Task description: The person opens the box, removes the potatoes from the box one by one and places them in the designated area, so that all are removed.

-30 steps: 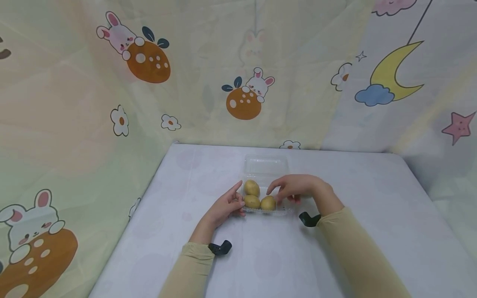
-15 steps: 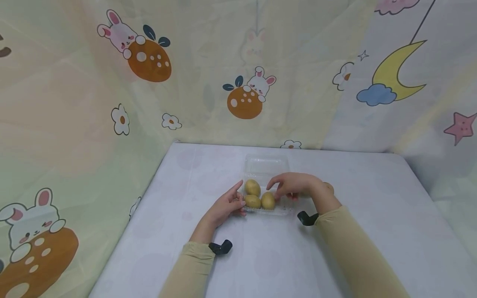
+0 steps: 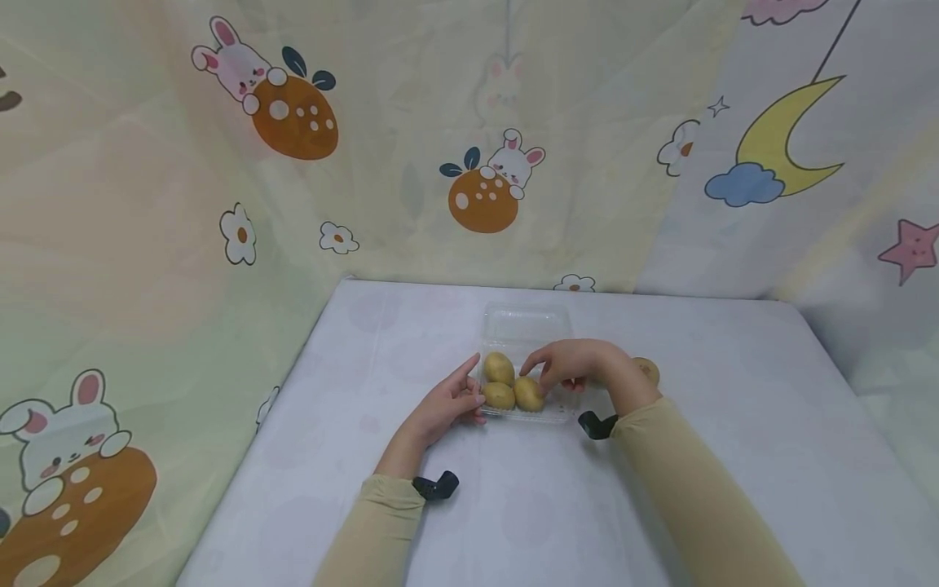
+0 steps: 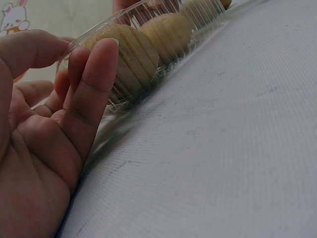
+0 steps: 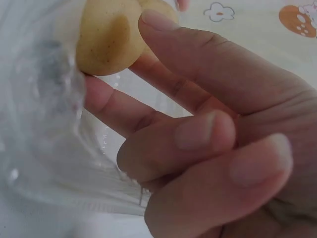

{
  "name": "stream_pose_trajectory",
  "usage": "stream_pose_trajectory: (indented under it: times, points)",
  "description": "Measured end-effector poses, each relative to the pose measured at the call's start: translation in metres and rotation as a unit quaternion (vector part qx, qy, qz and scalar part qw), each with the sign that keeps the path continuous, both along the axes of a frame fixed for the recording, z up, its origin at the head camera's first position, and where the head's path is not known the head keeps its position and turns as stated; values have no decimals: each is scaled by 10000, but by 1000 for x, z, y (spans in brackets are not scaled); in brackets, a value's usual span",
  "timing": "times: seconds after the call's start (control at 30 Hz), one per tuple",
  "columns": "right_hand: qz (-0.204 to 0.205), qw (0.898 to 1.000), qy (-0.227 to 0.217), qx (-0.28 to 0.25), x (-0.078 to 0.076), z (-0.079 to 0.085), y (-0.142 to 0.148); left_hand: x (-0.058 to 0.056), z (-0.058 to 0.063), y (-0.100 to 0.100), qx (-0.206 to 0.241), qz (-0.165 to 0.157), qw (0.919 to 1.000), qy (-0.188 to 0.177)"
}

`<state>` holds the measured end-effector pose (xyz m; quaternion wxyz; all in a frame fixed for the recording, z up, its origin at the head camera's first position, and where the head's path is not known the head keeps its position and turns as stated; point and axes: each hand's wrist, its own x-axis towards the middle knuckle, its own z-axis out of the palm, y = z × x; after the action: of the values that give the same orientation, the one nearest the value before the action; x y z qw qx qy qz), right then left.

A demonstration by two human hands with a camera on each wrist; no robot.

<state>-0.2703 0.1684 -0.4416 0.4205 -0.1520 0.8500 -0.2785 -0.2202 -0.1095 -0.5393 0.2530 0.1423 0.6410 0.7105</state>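
Note:
A clear plastic clamshell box stands on the table with its lid folded back. Inside are a back-left potato, a front-left potato and a third potato beside them. My left hand holds the box's left end; in the left wrist view its fingertips lie against the ribbed wall. My right hand reaches in from the right and grips the third potato. The right wrist view shows thumb and fingers around that potato, the last two fingers curled.
Another potato lies on the table behind my right wrist, partly hidden by it. A white cloth covers the table. Printed fabric hangs along its back and sides.
My right hand has shifted slightly left and back, and the potato in its fingers has moved away from the box's front edge. The potato behind my right wrist has come into view.

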Motion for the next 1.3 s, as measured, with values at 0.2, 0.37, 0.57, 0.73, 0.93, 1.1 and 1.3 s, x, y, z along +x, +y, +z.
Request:
stream_pose_trajectory:
  times: [0.2, 0.37, 0.57, 0.73, 0.93, 1.1, 1.3]
  points:
    - [127, 9997, -188, 59, -6, -3, 0, 0, 0, 0, -9, 4, 10000, -4]
    - [114, 9994, -252, 197, -9, -5, -2, 0, 0, 0, -4, -15, 10000, 33]
    - [281, 9986, -188, 403, -11, -6, -5, 0, 0, 0, 11, -51, 10000, 66]
    - [359, 9978, -137, 548, -11, -7, -8, 0, 0, 0, 13, -40, 10000, 23]
    - [278, 9977, -143, 607, -11, -9, -8, 0, 1, 0, -16, -20, 10000, 14]
    - [268, 9975, -150, 644, -12, -11, -9, 1, 1, 0, -38, 11, 10000, -42]
    - [240, 9972, -150, 691, -12, -10, -11, 1, 2, 1, 15, -12, 10000, 3]
